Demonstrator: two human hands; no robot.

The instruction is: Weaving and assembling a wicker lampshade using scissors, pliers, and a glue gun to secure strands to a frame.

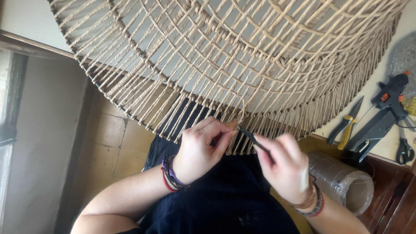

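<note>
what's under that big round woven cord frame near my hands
Under the big round frame woven of beige cord show a pale tabletop, tan floor tiles and dark blue clothing. The cords partly cover all three.

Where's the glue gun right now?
In the head view, the black glue gun lies at the far right on the pale tabletop, just right of the yellow-handled pliers and above the scissors.

Above the fingers [225, 128], the round woven frame [234, 52] is rough, matt twisted paper cord in pale tan. The slim tool [255, 141] between the fingers looks dark, smooth metal. Right of the fingers, a roll of clear plastic film [342, 182] is glossy, and the pliers [345, 126] have yellow plastic grips.
</note>
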